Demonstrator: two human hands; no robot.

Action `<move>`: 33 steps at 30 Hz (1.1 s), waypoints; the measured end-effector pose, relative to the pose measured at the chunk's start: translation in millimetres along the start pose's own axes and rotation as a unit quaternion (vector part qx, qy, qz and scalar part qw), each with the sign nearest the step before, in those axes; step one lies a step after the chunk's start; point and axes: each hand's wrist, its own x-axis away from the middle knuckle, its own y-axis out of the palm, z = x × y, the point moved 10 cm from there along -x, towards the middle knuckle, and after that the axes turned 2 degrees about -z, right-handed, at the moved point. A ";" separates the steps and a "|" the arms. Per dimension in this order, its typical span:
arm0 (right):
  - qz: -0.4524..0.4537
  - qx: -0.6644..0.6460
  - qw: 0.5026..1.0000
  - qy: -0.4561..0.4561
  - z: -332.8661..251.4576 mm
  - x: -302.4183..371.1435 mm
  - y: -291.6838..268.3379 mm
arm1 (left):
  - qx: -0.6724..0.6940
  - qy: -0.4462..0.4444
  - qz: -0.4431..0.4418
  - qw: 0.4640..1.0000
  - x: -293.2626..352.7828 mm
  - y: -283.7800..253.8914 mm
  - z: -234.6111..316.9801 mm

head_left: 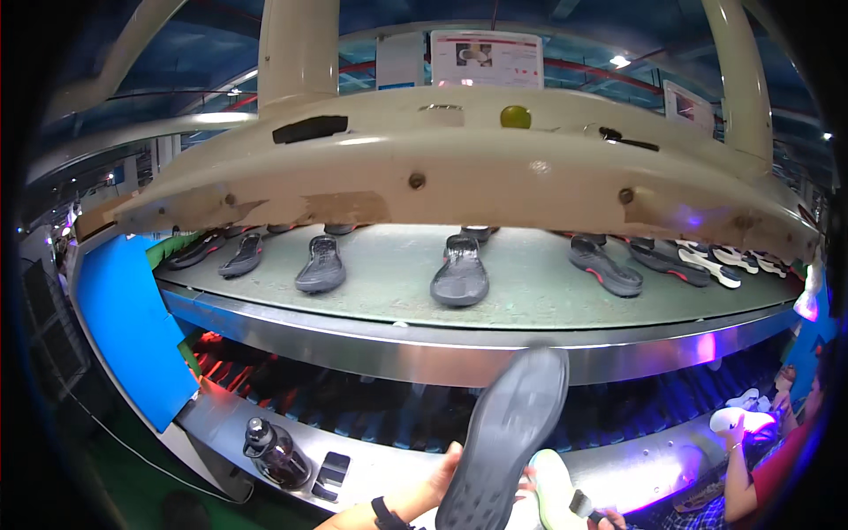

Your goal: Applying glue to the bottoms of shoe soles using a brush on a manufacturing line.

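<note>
One long grey sole (505, 428), waisted and pitted, tilts in the left hand (439, 480).

Near us, a grey sole (505, 428) shows a smooth, rubbery, mostly matt face, and the pale sole (550, 481) just to its right looks smooth too. The desk (216, 430) looks like bare metal with a bright sheen; the dark bottle (276, 455) at its left is glossy, plastic or glass, we cannot tell which. Farther off, we see a shiny metal rim (371, 352), a matt, marked green belt (380, 287), a glossy cream hood (495, 181) with worn patches and, far right, a red cloth sleeve (782, 464).
</note>
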 end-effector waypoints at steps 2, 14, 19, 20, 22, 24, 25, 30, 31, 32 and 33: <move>0.101 -0.037 0.994 -0.023 0.1 -6.8 -15.2 | 0.000 -0.023 -0.130 0.991 13.2 9.0 -17.1; -0.256 0.123 0.959 -0.020 36.9 9.6 154.4 | 0.016 0.040 0.049 0.998 29.2 -121.8 -77.2; -0.218 0.167 0.961 -0.017 41.3 -13.0 169.6 | 0.039 0.068 0.092 0.993 21.7 -113.9 -69.5; -0.216 0.169 0.961 -0.020 41.6 -15.8 172.1 | 0.085 0.078 0.049 0.992 18.8 -104.4 -67.1; -0.216 0.170 0.961 -0.024 42.4 -21.0 175.9 | 0.047 0.067 0.080 0.993 19.3 -106.8 -67.3; -0.225 0.162 0.960 -0.031 44.2 -24.4 180.3 | 0.024 0.061 0.109 0.992 20.3 -110.3 -67.0; -0.225 0.163 0.960 -0.031 45.8 -26.4 181.1 | 0.014 0.061 0.124 0.990 21.3 -112.4 -66.4; -0.226 0.161 0.960 -0.029 44.7 -35.1 184.8 | -0.040 0.072 0.191 0.978 22.4 -123.0 -66.0; -0.229 0.179 0.956 -0.034 42.6 -36.2 187.0 | -0.047 0.076 0.193 0.977 21.7 -123.7 -65.5; -0.234 0.191 0.952 -0.041 39.8 -37.1 190.3 | -0.062 0.079 0.208 0.973 21.6 -127.2 -64.7; -0.237 0.204 0.949 -0.043 38.0 -37.8 193.1 | -0.060 0.080 0.209 0.973 20.5 -128.6 -64.9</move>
